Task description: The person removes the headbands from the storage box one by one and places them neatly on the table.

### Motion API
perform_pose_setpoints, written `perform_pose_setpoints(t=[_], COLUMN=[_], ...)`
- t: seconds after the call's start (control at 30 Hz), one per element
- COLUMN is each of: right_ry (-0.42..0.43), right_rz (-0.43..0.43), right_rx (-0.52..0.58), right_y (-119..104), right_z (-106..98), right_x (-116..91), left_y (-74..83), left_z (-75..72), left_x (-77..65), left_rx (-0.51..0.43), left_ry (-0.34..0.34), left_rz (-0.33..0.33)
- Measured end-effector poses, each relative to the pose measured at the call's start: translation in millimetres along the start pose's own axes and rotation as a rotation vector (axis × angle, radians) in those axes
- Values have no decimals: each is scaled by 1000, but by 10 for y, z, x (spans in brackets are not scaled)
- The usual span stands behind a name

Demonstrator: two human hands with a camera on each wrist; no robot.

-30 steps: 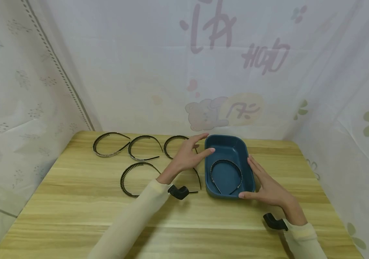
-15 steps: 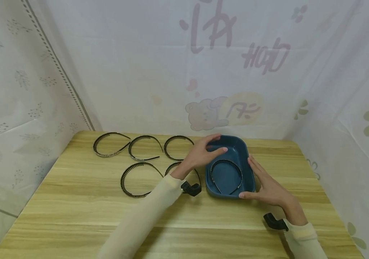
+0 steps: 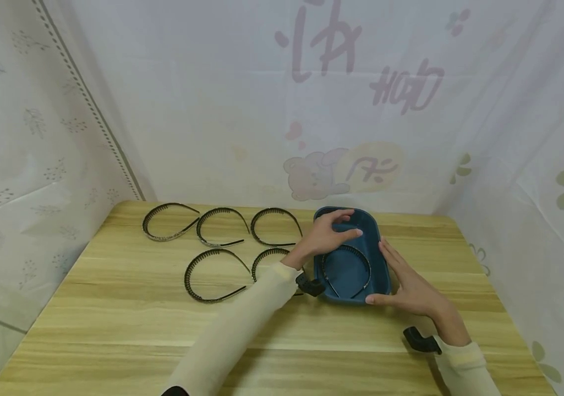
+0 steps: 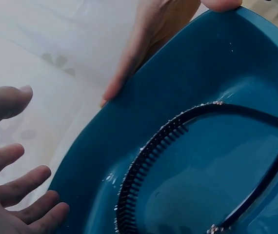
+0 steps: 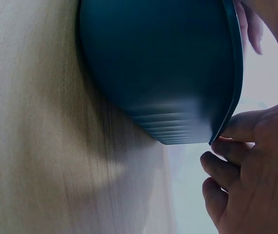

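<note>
A black toothed headband (image 3: 346, 248) with sparkly trim lies in a deep blue plastic bin (image 3: 372, 225). My left hand (image 3: 325, 235) is over the bin's left side, fingers spread and holding nothing; in the left wrist view its fingers (image 4: 24, 185) are apart from the headband. My right hand (image 3: 412, 286) rests against the bin's near right corner. Its thumb touches the near rim, and its straight fingers lie along the right wall. In the right wrist view the right hand's fingertips (image 5: 219, 168) are right at the rim.
Several more black headbands lie left of the bin: one at the far left (image 3: 144, 223), one beside it (image 3: 198, 228), one nearer (image 3: 187, 278) and one partly behind my left sleeve (image 3: 254, 264). A wooden table (image 3: 113, 330) bears everything, with printed white cloth (image 3: 212, 110) behind.
My left hand has moved right, from the bin's left rim to over its inside. The right hand, the bin and the headbands have stayed in place.
</note>
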State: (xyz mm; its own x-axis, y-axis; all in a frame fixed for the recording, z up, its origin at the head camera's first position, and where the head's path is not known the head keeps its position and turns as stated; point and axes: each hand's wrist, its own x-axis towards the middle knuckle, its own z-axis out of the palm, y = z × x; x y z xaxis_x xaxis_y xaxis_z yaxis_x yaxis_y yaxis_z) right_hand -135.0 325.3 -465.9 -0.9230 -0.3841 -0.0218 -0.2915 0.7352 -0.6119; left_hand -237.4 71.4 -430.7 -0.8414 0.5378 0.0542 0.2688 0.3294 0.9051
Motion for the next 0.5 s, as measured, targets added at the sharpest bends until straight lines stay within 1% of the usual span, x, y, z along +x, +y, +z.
perform_pose_setpoints(t=[0.13,0.3,0.5], right_ry=[-1,-3,-3], right_rz=[-3,-8,-12], right_rx=[-3,6,12], right_y=[-5,-7,-4], right_z=[1,-3,1], right_x=[10,4,-11], left_y=[-26,-46,-56], left_z=[45,108,234], left_x=[48,111,185], left_rx=[-18,-25,-63], left_ry=[-4,15,64], left_rz=[-32,-71,-164])
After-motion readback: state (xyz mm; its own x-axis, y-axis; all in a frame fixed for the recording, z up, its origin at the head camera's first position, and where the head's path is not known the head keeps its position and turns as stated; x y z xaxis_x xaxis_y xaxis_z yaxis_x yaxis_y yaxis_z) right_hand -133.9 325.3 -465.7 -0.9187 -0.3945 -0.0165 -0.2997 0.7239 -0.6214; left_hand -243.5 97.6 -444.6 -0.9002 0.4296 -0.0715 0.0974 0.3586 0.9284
